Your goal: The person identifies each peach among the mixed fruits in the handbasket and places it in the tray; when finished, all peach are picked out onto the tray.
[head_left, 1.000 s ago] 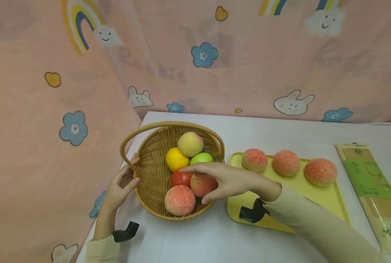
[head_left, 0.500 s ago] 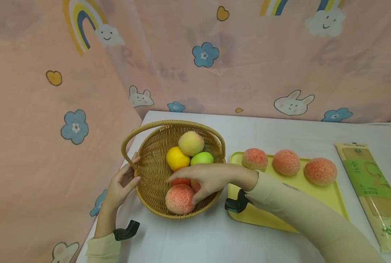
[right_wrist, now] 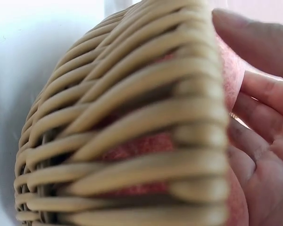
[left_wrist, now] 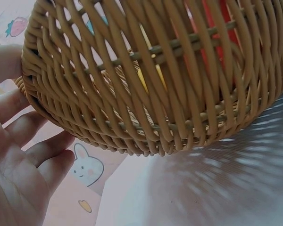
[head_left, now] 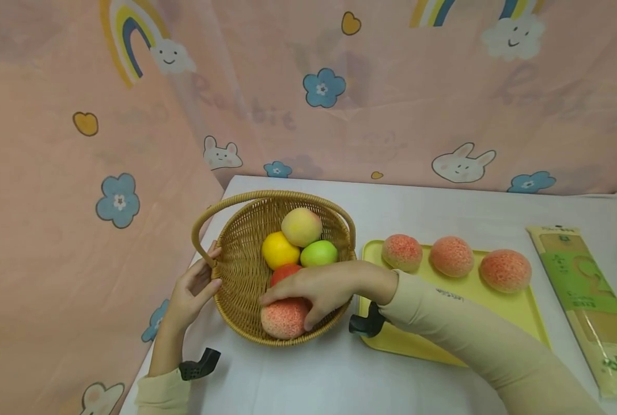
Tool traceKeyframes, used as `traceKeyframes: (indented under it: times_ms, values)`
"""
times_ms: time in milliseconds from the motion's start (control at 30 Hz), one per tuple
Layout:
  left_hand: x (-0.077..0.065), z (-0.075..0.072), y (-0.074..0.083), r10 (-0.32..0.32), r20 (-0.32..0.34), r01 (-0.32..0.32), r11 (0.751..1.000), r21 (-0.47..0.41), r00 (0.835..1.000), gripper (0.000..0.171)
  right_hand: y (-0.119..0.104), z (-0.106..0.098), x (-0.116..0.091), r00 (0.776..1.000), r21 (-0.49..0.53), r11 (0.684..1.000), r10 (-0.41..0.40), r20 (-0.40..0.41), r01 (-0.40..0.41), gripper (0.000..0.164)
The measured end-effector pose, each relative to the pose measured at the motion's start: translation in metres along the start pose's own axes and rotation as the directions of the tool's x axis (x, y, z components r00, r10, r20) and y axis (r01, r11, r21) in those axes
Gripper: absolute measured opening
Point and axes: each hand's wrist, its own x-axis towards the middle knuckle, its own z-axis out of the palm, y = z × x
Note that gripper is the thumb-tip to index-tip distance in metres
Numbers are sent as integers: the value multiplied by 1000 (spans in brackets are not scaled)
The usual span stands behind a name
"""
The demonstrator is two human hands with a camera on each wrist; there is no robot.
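Note:
A wicker basket [head_left: 241, 288] with an arched handle stands at the table's left side, holding several fruits. My left hand [head_left: 191, 294] grips its left rim by the foot of the handle; the left wrist view shows the fingers [left_wrist: 26, 108] at the woven wall. Inside the basket, my right hand [head_left: 318, 288] holds the front speckled pink peach [head_left: 283, 320], thumb on its right side and fingers over its top. Behind that hand lie a red fruit [head_left: 283, 272], a yellow fruit [head_left: 280, 251], a green fruit [head_left: 319, 253] and a pale yellow peach [head_left: 301, 226]. Another peach beneath the palm is hidden in the head view.
Right of the basket a yellow tray [head_left: 515, 328] bears three pink peaches [head_left: 451, 256] in a row along its back. The right forearm crosses over the tray. A green and beige flat package [head_left: 583, 294] lies at the far right. A patterned pink cloth [head_left: 391, 104] hangs behind the table.
My right hand has moved left and down from above the basket's right side, and its fingers have closed on the front peach. The left hand has stayed at the rim.

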Motion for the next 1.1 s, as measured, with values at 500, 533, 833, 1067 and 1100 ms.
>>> traceKeyframes:
  times_ms: [500,533,833,1067,1100]
  values:
    - [0,1,3,12,5,-12,1000,5,1000,54,-2,9,5,999,-109,994,-5,-39,1,70]
    - [0,1,3,13,5,-13,1000,7,1000,54,-2,9,5,999,-113,994,-5,-43,0,69]
    - [0,1,1,19,6,-19,1000,15,1000,54,7,10,4,982,-30,998,-58,-178,53,68]
    - [1,1,2,24,5,-24,999,22,1000,55,7,9,-5,951,53,995,-59,-305,79,68]
    - [1,1,2,23,6,-23,1000,20,1000,55,6,8,-7,944,54,995,-59,-325,81,68]
